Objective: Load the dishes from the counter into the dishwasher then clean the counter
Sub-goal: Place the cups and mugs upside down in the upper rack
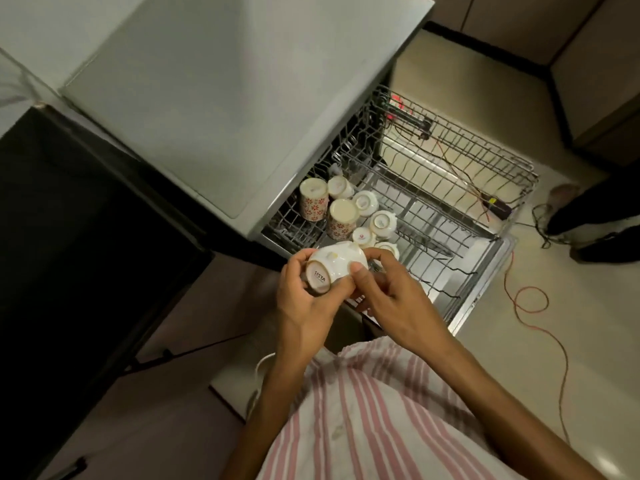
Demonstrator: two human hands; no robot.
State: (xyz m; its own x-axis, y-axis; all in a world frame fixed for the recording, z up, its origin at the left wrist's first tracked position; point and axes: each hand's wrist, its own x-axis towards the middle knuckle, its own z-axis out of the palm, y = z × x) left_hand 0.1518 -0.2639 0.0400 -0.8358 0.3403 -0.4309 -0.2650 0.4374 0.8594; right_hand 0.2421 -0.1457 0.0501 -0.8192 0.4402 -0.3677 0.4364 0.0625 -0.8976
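A white cup (334,266) lies tipped on its side between both hands, its printed base facing me. My left hand (304,299) grips it from below and around the base. My right hand (384,292) pinches its rim side with thumb and fingers. The cup hovers over the front left corner of the pulled-out upper dishwasher rack (450,202). Several cups stand upside down in the rack's left part, among them two red-flowered mugs (313,199) and small white cups (381,223). The rack's right half holds no dishes.
The grey dishwasher top (225,91) spreads above left. A dark panel (69,237) fills the left side. An orange cable (530,299) snakes over the pale floor at right. Another person's dark-trousered leg and foot (595,216) stand at the far right by the rack.
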